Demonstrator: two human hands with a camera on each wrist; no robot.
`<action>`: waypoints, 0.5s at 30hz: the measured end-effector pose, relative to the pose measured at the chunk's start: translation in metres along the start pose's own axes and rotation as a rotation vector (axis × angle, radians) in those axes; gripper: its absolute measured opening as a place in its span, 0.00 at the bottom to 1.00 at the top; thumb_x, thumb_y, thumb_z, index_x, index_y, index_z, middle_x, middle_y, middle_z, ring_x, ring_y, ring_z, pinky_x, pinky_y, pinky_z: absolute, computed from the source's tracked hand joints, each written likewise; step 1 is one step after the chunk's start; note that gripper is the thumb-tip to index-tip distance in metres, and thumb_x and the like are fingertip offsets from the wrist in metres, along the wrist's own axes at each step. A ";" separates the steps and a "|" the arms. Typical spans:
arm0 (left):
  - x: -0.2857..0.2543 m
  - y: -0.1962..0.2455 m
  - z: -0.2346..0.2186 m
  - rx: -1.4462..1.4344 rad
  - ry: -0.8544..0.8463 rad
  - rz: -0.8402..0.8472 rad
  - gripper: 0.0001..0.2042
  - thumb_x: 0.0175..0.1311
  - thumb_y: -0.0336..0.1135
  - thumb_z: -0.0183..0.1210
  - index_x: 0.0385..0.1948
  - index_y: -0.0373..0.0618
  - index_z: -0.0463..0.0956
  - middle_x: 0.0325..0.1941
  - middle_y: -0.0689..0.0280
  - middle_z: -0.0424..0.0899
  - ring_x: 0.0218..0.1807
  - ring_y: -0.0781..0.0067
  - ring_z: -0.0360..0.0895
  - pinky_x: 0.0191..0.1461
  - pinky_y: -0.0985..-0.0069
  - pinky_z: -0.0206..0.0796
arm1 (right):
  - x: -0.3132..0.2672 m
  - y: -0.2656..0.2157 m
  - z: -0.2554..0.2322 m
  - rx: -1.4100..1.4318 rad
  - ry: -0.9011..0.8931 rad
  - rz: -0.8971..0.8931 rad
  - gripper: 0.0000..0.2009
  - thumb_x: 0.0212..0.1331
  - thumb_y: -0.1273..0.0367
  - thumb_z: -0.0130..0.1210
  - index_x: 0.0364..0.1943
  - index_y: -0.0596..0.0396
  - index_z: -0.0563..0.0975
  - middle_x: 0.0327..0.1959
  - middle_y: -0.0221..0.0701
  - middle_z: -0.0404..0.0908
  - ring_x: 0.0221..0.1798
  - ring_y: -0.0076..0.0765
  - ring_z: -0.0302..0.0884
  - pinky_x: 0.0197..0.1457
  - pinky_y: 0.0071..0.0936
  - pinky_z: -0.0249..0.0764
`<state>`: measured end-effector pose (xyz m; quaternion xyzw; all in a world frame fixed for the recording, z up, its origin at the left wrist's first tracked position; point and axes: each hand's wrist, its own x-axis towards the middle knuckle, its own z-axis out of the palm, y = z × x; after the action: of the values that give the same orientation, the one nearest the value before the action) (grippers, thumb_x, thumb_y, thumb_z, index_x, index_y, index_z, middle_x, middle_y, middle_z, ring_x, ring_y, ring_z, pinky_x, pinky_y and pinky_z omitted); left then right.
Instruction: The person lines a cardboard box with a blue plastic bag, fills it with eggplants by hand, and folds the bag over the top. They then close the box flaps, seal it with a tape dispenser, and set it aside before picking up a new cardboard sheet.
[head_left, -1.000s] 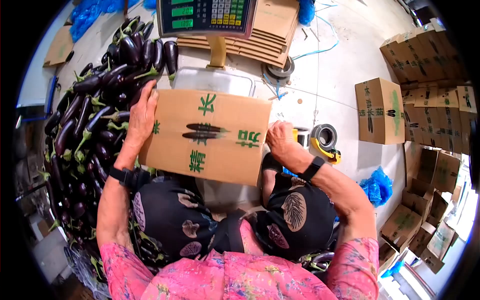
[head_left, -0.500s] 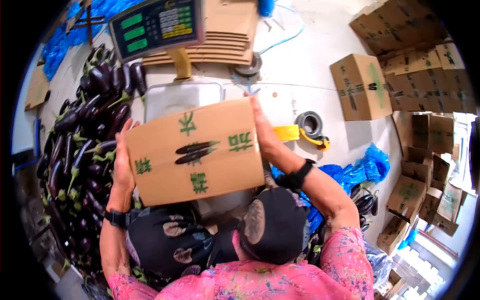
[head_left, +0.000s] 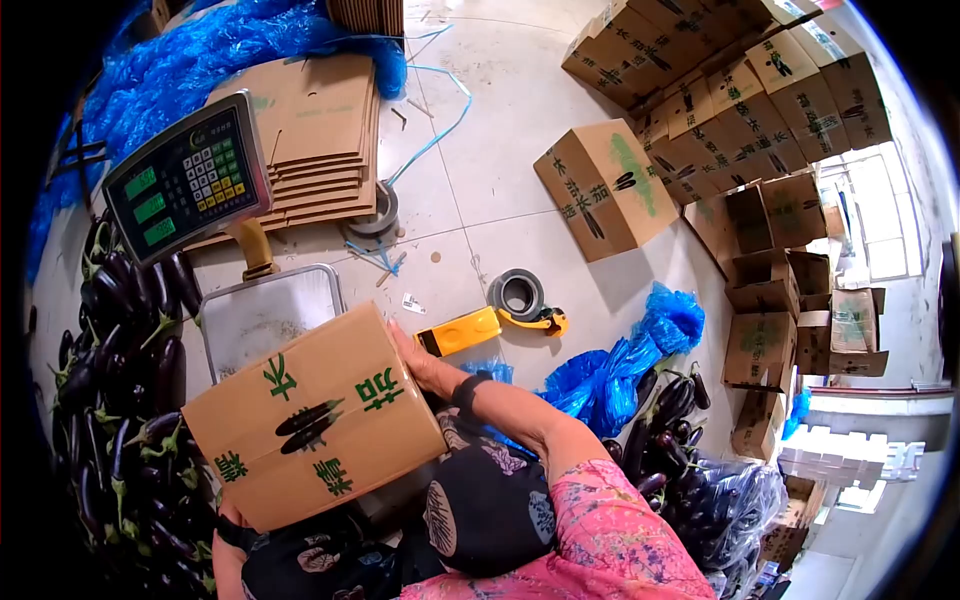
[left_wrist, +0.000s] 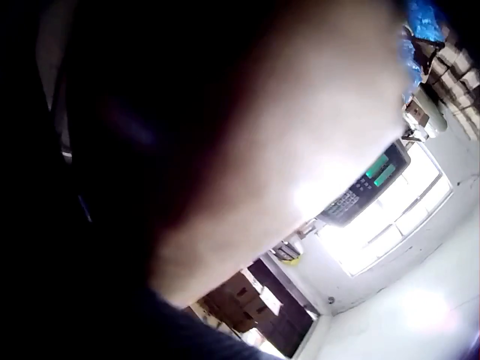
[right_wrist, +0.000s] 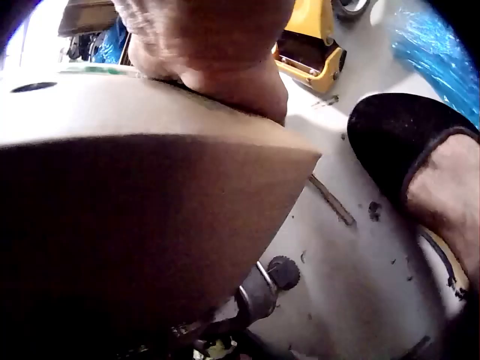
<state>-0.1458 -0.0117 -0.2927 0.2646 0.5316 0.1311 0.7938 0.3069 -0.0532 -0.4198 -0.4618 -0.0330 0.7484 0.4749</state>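
A closed cardboard box (head_left: 235,400) with green characters and a printed eggplant picture lies tilted over the person's lap. The right hand (head_left: 420,362) lies along the box's right side, fingers fairly straight; the right wrist view shows this hand (right_wrist: 214,64) against the box (right_wrist: 150,202). Only a bit of the left hand (head_left: 231,512) shows at the box's lower left corner, its fingers hidden. Blurred skin fills much of the left wrist view. Just beyond the box is the scale's metal platform (head_left: 270,312), with the lit display (head_left: 188,180) above it.
Eggplants (head_left: 110,450) are heaped at the left, more at the right (head_left: 665,430). A yellow tape dispenser (head_left: 460,331) and tape roll (head_left: 517,293) lie on the floor. Flattened cartons (head_left: 310,130) lie behind the scale. A standing box (head_left: 600,190) and stacked boxes (head_left: 740,110) are at the right.
The head view has swung to the right. The box has turned and tilted, its right hand now on the side it earlier held near a corner, and the left hand is mostly hidden.
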 end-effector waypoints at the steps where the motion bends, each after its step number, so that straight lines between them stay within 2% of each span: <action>1: 0.004 0.002 -0.001 0.000 0.008 -0.002 0.30 0.76 0.55 0.44 0.68 0.41 0.63 0.68 0.60 0.73 0.66 0.62 0.71 0.68 0.66 0.65 | -0.012 -0.003 0.001 -0.013 -0.035 0.003 0.37 0.72 0.39 0.29 0.71 0.53 0.64 0.63 0.36 0.76 0.63 0.35 0.74 0.68 0.34 0.69; 3: 0.012 0.006 -0.003 -0.025 0.055 0.007 0.28 0.76 0.54 0.46 0.67 0.41 0.65 0.66 0.61 0.74 0.65 0.62 0.73 0.67 0.66 0.67 | -0.031 -0.012 0.012 -0.003 -0.041 -0.003 0.36 0.73 0.40 0.30 0.70 0.53 0.64 0.64 0.36 0.74 0.64 0.34 0.73 0.68 0.35 0.70; 5: 0.030 0.014 0.000 -0.069 0.123 0.026 0.24 0.74 0.50 0.51 0.62 0.41 0.70 0.59 0.60 0.79 0.57 0.60 0.78 0.57 0.66 0.74 | -0.042 -0.020 0.015 0.029 0.025 -0.010 0.35 0.74 0.42 0.31 0.70 0.55 0.64 0.66 0.37 0.73 0.66 0.34 0.71 0.68 0.34 0.70; 6: 0.035 0.019 0.003 -0.089 0.161 0.033 0.22 0.73 0.48 0.53 0.59 0.42 0.73 0.56 0.60 0.82 0.53 0.60 0.81 0.53 0.66 0.77 | -0.038 -0.018 0.003 0.015 0.001 -0.094 0.35 0.74 0.42 0.32 0.69 0.56 0.66 0.64 0.38 0.74 0.62 0.34 0.75 0.64 0.33 0.75; 8: 0.044 0.038 0.015 -0.070 0.111 0.023 0.22 0.72 0.49 0.54 0.57 0.41 0.74 0.54 0.59 0.83 0.51 0.59 0.82 0.52 0.65 0.77 | -0.042 -0.029 -0.015 0.068 -0.013 -0.042 0.35 0.74 0.41 0.31 0.68 0.54 0.67 0.63 0.36 0.76 0.62 0.34 0.75 0.66 0.34 0.73; 10: 0.057 0.075 0.050 -0.105 0.090 -0.020 0.24 0.70 0.50 0.55 0.56 0.40 0.75 0.52 0.57 0.84 0.48 0.58 0.83 0.51 0.64 0.78 | -0.051 -0.041 -0.032 0.166 0.013 -0.042 0.35 0.74 0.41 0.31 0.66 0.54 0.69 0.61 0.36 0.77 0.59 0.35 0.77 0.64 0.35 0.74; 11: 0.065 0.093 0.075 -0.055 0.013 0.005 0.23 0.71 0.49 0.54 0.57 0.39 0.74 0.53 0.58 0.83 0.50 0.58 0.82 0.52 0.64 0.78 | -0.070 -0.055 -0.036 0.058 0.072 -0.077 0.35 0.73 0.41 0.31 0.66 0.54 0.69 0.61 0.37 0.77 0.58 0.36 0.78 0.64 0.35 0.74; 13: 0.072 0.128 0.129 -0.085 -0.080 0.045 0.23 0.73 0.48 0.53 0.59 0.39 0.73 0.55 0.58 0.82 0.52 0.59 0.81 0.53 0.64 0.77 | -0.104 -0.072 -0.057 0.065 0.116 -0.142 0.33 0.73 0.42 0.34 0.65 0.54 0.70 0.60 0.37 0.78 0.57 0.36 0.78 0.60 0.34 0.74; 14: 0.079 0.153 0.176 -0.043 -0.216 0.052 0.24 0.73 0.49 0.54 0.63 0.44 0.70 0.57 0.62 0.80 0.56 0.63 0.79 0.57 0.68 0.75 | -0.119 -0.083 -0.068 0.098 0.126 -0.177 0.33 0.72 0.42 0.35 0.64 0.54 0.70 0.59 0.38 0.78 0.56 0.35 0.79 0.58 0.33 0.75; 15: 0.116 0.161 0.183 0.023 -0.332 0.182 0.22 0.74 0.46 0.53 0.63 0.44 0.69 0.59 0.62 0.79 0.57 0.65 0.78 0.56 0.68 0.75 | -0.131 -0.094 -0.081 0.140 0.134 -0.214 0.32 0.72 0.43 0.36 0.63 0.54 0.71 0.58 0.38 0.78 0.55 0.35 0.79 0.57 0.33 0.75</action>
<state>0.0796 0.1266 -0.2386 0.3386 0.3687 0.1510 0.8524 0.4456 -0.1310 -0.3338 -0.4702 0.0021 0.6615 0.5842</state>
